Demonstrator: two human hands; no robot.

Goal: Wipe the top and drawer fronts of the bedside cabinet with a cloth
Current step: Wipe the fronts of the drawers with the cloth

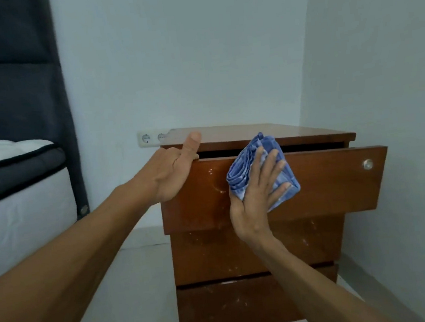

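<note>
One bedside cabinet (255, 132), centre of frame, brown wood, in a corner between two pale walls. Three drawers: top drawer (325, 186) pulled out, sticking forward past the middle drawer (210, 254) and bottom drawer (233, 309). All three fronts show whitish smears and specks. One round metal knob (367, 164) at right end of top drawer.

One cloth (243, 169), blue with paler stripes, folded in several layers, lying flat against the top drawer front, middle of frame.

Two hands. Left hand (174, 175) grips the top drawer's upper left corner, fingers hooked over the edge into the gap, thumb pointing up. Right hand (256, 200) wide open, fingers spread and straight, pressing the cloth to the drawer front; thumb not visible.

One double wall socket (152, 138) behind the cabinet's left side. One bed (14, 185) at left edge, with a dark headboard (16, 76).
</note>
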